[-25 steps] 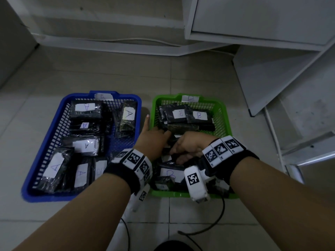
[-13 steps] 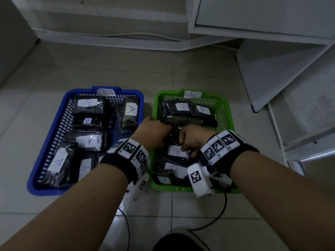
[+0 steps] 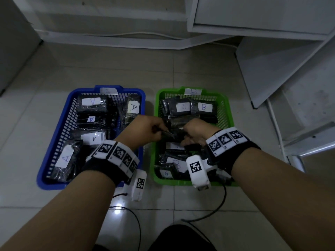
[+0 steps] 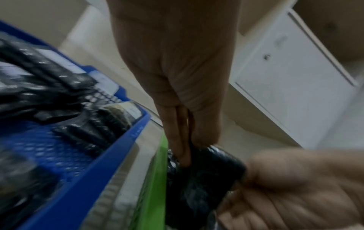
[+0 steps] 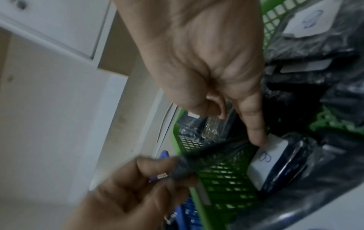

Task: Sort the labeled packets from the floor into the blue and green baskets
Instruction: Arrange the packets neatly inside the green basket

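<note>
Both hands now pinch one dark packet (image 3: 174, 134) between them: the left hand (image 3: 146, 128) has curled from its pointing finger onto one end, the right hand (image 3: 196, 130) grips the other. It hangs above the green basket (image 3: 228, 113) near its left edge, beside the blue basket (image 3: 67, 109). Its label is hidden, so probably a re-check.

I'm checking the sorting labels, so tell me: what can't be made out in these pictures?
- Held packet: its letter is hidden in the head view by the left hand and right hand; both wrist views are motion-blurred.
- Blue basket tag: too faint to read in the head view.
- Green basket, near right corner: covered by the right wrist camera.
- Blue basket's packets: smeared in the left wrist view.
</note>
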A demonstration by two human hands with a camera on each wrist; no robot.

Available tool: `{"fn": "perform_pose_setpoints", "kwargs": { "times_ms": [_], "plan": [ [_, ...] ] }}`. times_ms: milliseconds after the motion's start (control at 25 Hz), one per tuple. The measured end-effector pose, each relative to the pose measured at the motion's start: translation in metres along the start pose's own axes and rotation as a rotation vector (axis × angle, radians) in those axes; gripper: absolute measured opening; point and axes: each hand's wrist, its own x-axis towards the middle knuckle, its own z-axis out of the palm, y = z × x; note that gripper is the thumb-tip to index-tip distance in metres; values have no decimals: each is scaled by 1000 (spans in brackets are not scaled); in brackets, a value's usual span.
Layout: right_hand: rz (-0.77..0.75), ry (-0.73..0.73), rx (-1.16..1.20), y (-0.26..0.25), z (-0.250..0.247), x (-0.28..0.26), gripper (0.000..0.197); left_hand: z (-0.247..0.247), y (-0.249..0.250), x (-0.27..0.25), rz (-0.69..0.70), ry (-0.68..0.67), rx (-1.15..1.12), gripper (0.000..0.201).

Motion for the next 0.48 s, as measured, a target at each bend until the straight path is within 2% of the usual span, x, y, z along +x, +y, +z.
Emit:
{"fn": "perform_pose_setpoints", "kwargs": {
  "times_ms": [80, 160, 280, 360, 480],
  "plan": [
    [76, -5, 98, -3, 0, -4, 8, 3, -9, -7, 6, -2, -139, 21],
    [139, -21, 87, -3, 1, -9, 14, 5, -13, -11, 27, -46, -168, 26],
    [119, 25, -60, 0, -1, -13, 24, 4, -12, -5, 112, -107, 0, 18],
    [136, 32, -71, 5, -3, -10, 41, 4, -8, 3, 71, -130, 104, 16],
    [94, 66, -142, 4, 0, -12, 24, 8, -2, 14, 83, -68, 357, 21]
  ]
}}
